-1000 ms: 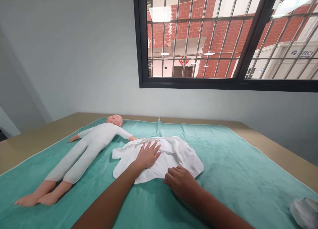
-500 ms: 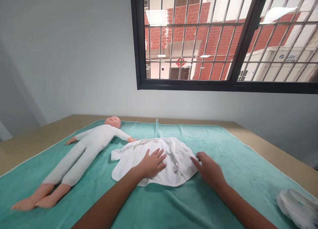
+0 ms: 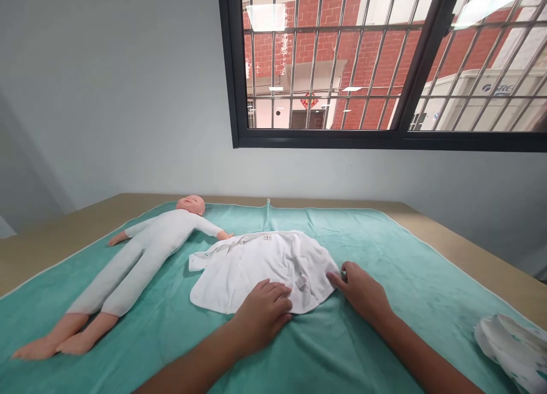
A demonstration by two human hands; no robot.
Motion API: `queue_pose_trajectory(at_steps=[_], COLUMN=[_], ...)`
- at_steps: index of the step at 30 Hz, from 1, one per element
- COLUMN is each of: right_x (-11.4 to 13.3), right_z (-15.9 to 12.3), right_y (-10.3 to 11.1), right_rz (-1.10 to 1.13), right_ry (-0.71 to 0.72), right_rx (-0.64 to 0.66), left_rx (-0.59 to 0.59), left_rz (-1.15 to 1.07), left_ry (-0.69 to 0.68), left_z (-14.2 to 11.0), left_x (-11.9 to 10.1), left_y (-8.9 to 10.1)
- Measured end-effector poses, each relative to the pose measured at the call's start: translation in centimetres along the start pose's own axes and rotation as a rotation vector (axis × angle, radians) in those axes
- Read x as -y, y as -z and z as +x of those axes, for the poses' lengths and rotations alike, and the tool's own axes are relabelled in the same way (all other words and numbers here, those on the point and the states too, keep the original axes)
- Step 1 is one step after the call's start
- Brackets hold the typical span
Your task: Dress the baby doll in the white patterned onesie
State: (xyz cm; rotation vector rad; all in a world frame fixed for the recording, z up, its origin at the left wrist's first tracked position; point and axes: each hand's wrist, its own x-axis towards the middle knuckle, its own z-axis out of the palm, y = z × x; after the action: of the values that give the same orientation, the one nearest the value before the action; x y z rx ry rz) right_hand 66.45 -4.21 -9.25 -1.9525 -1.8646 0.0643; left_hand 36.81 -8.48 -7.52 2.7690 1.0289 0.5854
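A white baby garment (image 3: 252, 269) lies spread on a teal blanket (image 3: 410, 314), with a small label near its far edge and a crumpled tag on the right. My left hand (image 3: 265, 311) rests palm down across its near edge, holding nothing, fingers stretched and loosely bent. At the garment's right edge is my right hand (image 3: 363, 291); its thumb lies at the cloth and a gap shows between thumb and bent forefinger. To the left, a baby doll (image 3: 164, 240) in a white suit lies on its back, one hand close to the garment's far left corner.
A white cloth item with green marks (image 3: 513, 348) sits at the lower right, cut off by the frame. The tan tabletop (image 3: 453, 249) shows around the blanket. Behind it is a wall (image 3: 179, 172) with a barred, dark-framed window (image 3: 320, 139).
My left hand has slid from the middle of the garment toward me, onto its near edge. My right hand has stayed by the right edge. The view has tilted slightly downward.
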Motion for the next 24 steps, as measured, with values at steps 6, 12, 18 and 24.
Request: queue_pose_trajectory(at_steps=[6, 12, 18, 24], right_x=[-0.4, -0.9, -1.7, -0.9], right_z=[0.5, 0.6, 0.5, 0.3], right_y=[-0.3, 0.6, 0.4, 0.7], right_rz=[0.299, 0.922, 0.814, 0.625], right_ry=[0.062, -0.087, -0.045, 0.086], right_rx=[-0.012, -0.075, -0.057, -0.155], left_rx=[-0.101, -0.097, -0.059, -0.088], left_rz=[0.002, -0.056, -0.023, -0.195], left_ry=[-0.083, -0.123, -0.105, 0.060], left_z=[0.3, 0.1, -0.3, -0.2], left_x=[-0.3, -0.4, -0.3, -0.4], left_y=[0.4, 0.6, 0.5, 0.8])
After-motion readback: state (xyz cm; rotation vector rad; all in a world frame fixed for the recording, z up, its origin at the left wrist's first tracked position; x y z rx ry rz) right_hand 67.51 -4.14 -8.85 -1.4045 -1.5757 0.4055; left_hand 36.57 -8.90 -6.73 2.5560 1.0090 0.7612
